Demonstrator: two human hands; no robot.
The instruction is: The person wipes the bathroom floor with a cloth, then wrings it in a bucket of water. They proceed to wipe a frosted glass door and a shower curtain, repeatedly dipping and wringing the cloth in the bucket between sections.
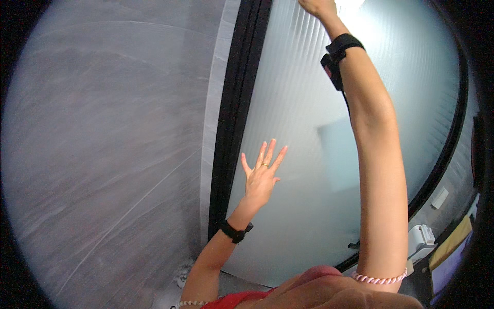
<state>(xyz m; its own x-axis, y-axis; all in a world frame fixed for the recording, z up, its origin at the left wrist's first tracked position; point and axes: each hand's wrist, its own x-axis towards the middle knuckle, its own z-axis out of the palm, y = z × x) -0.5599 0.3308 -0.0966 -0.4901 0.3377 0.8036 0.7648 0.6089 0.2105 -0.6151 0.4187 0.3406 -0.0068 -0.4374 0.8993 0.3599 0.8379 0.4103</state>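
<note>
A large frosted, ribbed glass panel in a black frame stands in front of me. My left hand is spread over its lower left part, fingers apart and back toward me, with a ring on one finger. Whether the palm touches the glass is hard to tell. High up by the panel's top, my right hand is cut off by the picture's edge. Its fingers and anything in them are hidden. Black straps circle both wrists, and a small black device hangs from the right one.
Grey, stone-patterned wall fills the left side. At lower right are a white plastic fixture, a small white plate on the wall, and yellow and purple cloths. A small black fitting sits low on the panel.
</note>
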